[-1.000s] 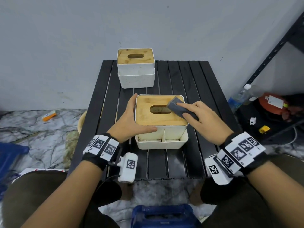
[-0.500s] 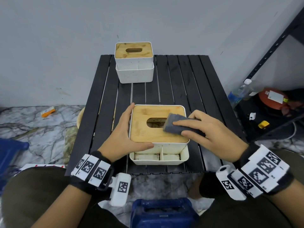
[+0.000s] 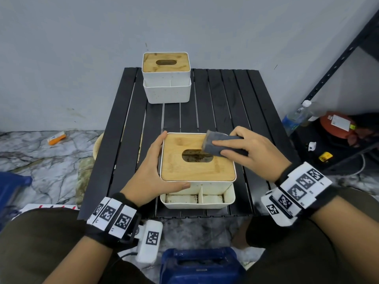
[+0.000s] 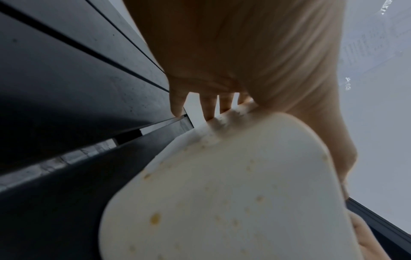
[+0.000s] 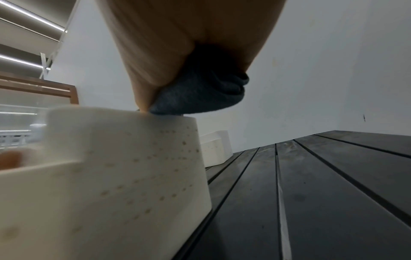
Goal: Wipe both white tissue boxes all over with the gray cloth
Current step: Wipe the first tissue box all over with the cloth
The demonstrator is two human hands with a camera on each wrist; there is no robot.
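The near white tissue box (image 3: pixel 198 171), with a wooden lid and a dark oval slot, stands close to the front edge of the black slatted table (image 3: pixel 225 99). My left hand (image 3: pixel 151 171) braces its front left corner, fingers straight along the left wall and thumb across the front. In the left wrist view the speckled wall (image 4: pixel 222 202) lies against the palm. My right hand (image 3: pixel 252 152) pinches the folded gray cloth (image 3: pixel 221 145) against the lid's far right part, beside the slot; the cloth (image 5: pixel 200 93) touches the box's top edge (image 5: pixel 111 176). The second white tissue box (image 3: pixel 166 78) stands at the far edge.
A black metal shelf frame (image 3: pixel 338 64) rises on the right, with a water bottle (image 3: pixel 295 117), a red container (image 3: pixel 336 126) and small items on the floor below. A blue object (image 3: pixel 201 265) sits between my knees. An orange item (image 3: pixel 57 137) lies on the marble floor at left.
The near box has slid toward the table's front edge under both hands. The cloth went from the lid's far right to beside the slot and back toward the far right.
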